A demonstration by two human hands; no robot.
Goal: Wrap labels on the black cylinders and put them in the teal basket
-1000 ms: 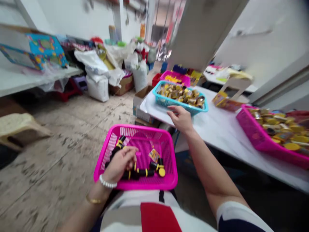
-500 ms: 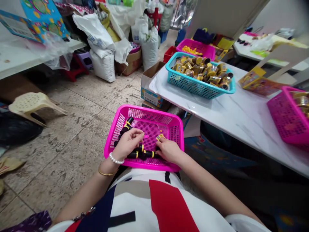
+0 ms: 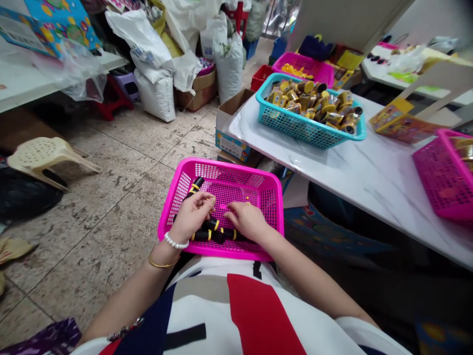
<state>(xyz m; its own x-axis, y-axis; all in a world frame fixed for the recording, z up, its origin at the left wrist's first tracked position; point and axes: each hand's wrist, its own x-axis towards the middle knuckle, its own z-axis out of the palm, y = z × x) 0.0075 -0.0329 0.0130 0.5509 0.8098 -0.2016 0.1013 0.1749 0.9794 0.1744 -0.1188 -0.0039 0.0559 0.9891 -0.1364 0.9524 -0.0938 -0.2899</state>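
Standing at far left: a white table [image 3: 25, 91] with a clear plastic bag [image 3: 70, 71] at its edge, and a cream plastic stool [image 3: 44, 158] on the speckled tile floor [image 3: 111, 212].
Further back: white sacks [image 3: 155, 93] and a cardboard box [image 3: 195, 91] against the wall.
Left hand: [image 3: 190, 217] fingers curled closed around the black tubes [image 3: 210, 235], which have yellow bands; pearl bracelet on the wrist.
Lap: a pink mesh basket [image 3: 221, 167] holding those tubes, which lie in a curving row along its near side.
Right hand: [image 3: 247, 222] fingers bent, just above the tubes; cannot tell if gripping.
Marble table: [image 3: 369, 167] carries a blue mesh basket [image 3: 295, 123] heaped with gold-and-black tubs [image 3: 310, 101].
Far right: a second pink basket [image 3: 439, 177] of gold items, on the table.
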